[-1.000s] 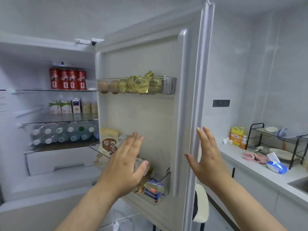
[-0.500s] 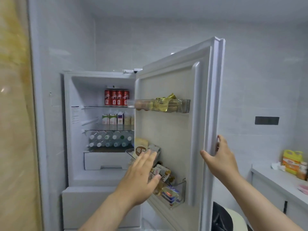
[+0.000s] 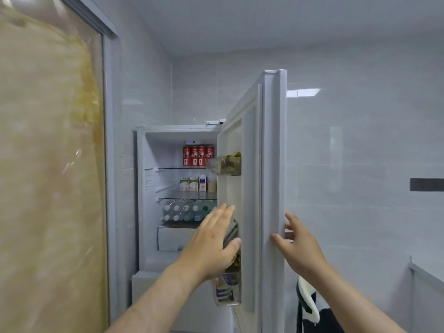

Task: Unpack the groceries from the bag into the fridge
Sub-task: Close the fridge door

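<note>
1. The fridge [image 3: 141, 212] looks well stocked. A row of red cans [image 3: 198, 156] stands on the top shelf, small cartons [image 3: 192, 184] stand on the shelf below, and water bottles [image 3: 185, 211] lie stacked on the third shelf above a white drawer [image 3: 171, 239].
2. The fridge door [image 3: 274, 164] is loaded too. An upper door bin [image 3: 229, 165] holds something in gold wrapping, and a lower door bin [image 3: 227, 290] holds bright packets.
3. Neither of the hands carries any grocery. The left hand [image 3: 211, 241] is spread flat with its fingers straight and close together, just in front of the door's inner side. I cannot tell whether it touches anything.
4. The right hand [image 3: 298, 243] rests on the door's free edge, thumb on the near face and fingers reaching round to the outer face. The fingers look fairly straight, not clenched.
5. The bag is not in view, so I cannot tell whether it is empty. Going by the bare hands and full shelves, the unpacking seems finished or nearly so. What is probably left is swinging the door shut, which stands partly open.
6. The room is a narrow kitchen with pale, glossy tiled walls and a white ceiling.
7. A glass panel [image 3: 48, 164] fills the left side, blurred tan and yellow.
8. On the right wall sits a dark switch plate [image 3: 427, 184].
9. Only the corner of a pale tabletop [image 3: 427, 267] shows at the lower right, with nothing on that visible corner.
10. Below the right arm is a white and black shape [image 3: 307, 301] that I cannot identify.
</note>
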Motion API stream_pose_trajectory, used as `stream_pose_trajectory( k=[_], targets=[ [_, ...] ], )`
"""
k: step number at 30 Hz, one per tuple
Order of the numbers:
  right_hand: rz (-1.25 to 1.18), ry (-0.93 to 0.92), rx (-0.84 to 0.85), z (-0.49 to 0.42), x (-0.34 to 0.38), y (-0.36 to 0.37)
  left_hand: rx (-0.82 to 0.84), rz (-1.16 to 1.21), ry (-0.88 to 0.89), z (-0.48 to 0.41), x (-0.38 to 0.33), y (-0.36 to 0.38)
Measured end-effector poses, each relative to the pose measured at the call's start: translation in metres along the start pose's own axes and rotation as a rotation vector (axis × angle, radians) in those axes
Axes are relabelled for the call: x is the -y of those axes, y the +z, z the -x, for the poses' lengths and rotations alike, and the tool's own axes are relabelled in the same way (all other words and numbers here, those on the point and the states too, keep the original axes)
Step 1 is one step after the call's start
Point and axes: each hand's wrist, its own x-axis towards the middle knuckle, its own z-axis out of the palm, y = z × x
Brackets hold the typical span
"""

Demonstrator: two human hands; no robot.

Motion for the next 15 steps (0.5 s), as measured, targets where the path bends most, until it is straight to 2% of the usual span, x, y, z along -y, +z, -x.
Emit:
stream_pose_trajectory(
  k=[3,8,15],
  targets=[
    [-0.014,-0.044,0.089,0.004,0.011,0.018,-0.051,-0.016,-0.005,-0.002,-0.007,-0.017],
    [-0.026,-0.073,0.141,0.007,0.026,0.051,-0.150,-0.043,0.016,-0.012,-0.010,-0.043],
    [0.022,-0.205,0.251,0.005,0.047,0.083,-0.167,-0.087,-0.033,-0.015,0.006,-0.070]
  ],
)
